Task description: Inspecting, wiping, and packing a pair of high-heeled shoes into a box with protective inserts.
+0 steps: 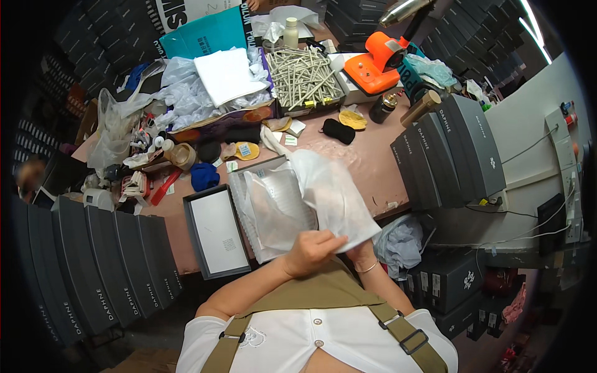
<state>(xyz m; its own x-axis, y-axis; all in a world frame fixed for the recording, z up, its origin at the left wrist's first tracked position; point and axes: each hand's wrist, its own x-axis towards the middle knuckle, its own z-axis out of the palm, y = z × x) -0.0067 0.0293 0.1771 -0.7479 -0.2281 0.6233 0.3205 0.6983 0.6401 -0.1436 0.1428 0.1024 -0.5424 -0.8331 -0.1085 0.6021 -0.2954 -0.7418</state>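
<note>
My left hand [311, 250] pinches the lower edge of a white, half-transparent dust bag [333, 193] close to my chest. My right hand [362, 253] is mostly hidden under the bag's lower right corner, with only the wrist and a thin bracelet showing. The bag hangs over an open shoe box [268, 208] lined with white tissue paper. To the left of it lies the box lid [217, 231], grey-rimmed with a white inside, facing up.
Rows of grey shoe boxes stand at the left [99, 267] and right [454, 149]. The pink table [367, 155] carries an orange tape dispenser [376, 62], a tray of rolled paper sticks [303, 78], plastic bags, small pads and bottles.
</note>
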